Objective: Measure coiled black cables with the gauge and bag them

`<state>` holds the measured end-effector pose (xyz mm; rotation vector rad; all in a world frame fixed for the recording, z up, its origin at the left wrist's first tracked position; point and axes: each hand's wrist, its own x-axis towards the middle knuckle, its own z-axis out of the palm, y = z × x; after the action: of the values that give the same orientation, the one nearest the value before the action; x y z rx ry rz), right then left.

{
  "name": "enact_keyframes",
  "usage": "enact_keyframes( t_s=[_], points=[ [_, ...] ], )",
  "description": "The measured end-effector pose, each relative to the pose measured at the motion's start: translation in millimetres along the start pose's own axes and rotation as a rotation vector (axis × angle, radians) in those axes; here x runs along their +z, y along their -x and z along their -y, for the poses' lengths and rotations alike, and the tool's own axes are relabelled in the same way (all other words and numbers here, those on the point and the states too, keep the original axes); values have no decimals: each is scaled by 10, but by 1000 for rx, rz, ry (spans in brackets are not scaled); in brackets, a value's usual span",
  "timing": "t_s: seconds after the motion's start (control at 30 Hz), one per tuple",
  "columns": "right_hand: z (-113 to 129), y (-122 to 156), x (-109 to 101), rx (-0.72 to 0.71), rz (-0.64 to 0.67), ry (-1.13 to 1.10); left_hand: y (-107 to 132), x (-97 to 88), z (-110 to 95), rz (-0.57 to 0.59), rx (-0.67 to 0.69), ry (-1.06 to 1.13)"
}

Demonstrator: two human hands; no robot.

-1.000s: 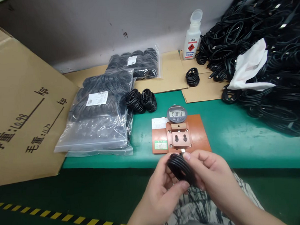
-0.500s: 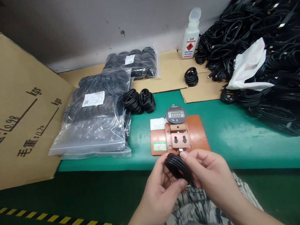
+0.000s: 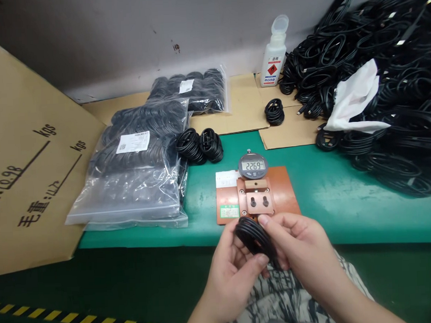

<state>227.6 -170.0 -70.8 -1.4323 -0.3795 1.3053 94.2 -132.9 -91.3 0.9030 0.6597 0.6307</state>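
A coiled black cable [image 3: 253, 235] is held between both hands at the table's front edge. My left hand [image 3: 231, 270] is closed around the coil's left and lower side. My right hand [image 3: 294, 246] pinches the cable's end, which meets the front of a copper-coloured measuring fixture [image 3: 260, 203]; the connector is hidden by the thumb and the fixture. On the fixture's far side, a round digital gauge [image 3: 253, 165] shows digits reading about 2269.
Two coiled cables [image 3: 211, 145] lie beside bagged cable coils [image 3: 140, 160] on the left. A lone coil [image 3: 274, 112] sits on cardboard [image 3: 289, 135]. A white bottle [image 3: 273, 59] with its cap raised stands behind. Right: a heap of cables [image 3: 394, 92] under a white cloth [image 3: 355, 98]. Far left: a carton [image 3: 29, 155].
The gauge reading has gone from 0.000 to about 2269. The cable's connector moved forward into the fixture and its metal tip no longer shows. Both hands keep their hold.
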Motion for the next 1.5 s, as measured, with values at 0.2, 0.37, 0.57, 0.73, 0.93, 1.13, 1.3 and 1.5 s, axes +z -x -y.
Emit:
enact_keyframes(
  t_s=[0.2,0.37,0.57,0.73,0.93,1.13,1.3,1.5],
  points=[
    [3,-5,4,11,9,-9,-16,-10,28,13,3,8],
    [14,-4,1,11,15,-8,-13,-5,11,14,4,-1],
    [-7,-14,-15,9,16,-2,-9,-5,0,4,-17,-23],
    [10,-25,-11,24,15,9,-14,6,-21,17,-37,0],
    [5,-8,-4,21,18,-23,-27,-7,-23,42,-16,-5],
    [16,-5,1,23,8,-16,-29,4,-43,29,-29,6],
    [15,-29,5,24,1,9,-28,7,-38,34,-27,5],
    [-59,15,-25,-13,17,-10,41,-13,-41,48,-60,-8]
  ],
)
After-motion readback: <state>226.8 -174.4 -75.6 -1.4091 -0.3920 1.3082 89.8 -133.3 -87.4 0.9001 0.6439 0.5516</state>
